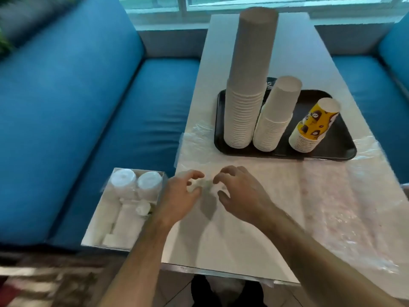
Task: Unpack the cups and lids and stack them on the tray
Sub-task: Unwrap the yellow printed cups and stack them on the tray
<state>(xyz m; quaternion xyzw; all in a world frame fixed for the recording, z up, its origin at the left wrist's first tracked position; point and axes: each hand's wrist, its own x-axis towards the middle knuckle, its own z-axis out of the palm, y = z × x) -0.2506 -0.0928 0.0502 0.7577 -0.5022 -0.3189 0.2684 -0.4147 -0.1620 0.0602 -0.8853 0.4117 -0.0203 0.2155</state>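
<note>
Three cup stacks [247,111] are already set on the tray [340,149]. Wrapped lids [135,185] remain in the box at near left. Crumpled plastic [200,185] is pinched by the left hand [181,196] and right hand [241,191].

Cups stacked on the tray, hands at the plastic wrap

Three upside-down cup stacks [247,89] stand on the black tray [338,149]. Nearer, on the worktop [232,240], the left hand [180,196] pinches crumpled clear plastic wrap [202,185] while the right hand [241,191] hovers beside it, fingers curled. A box of wrapped lids [124,207] sits on the blue bench [99,129].
</note>
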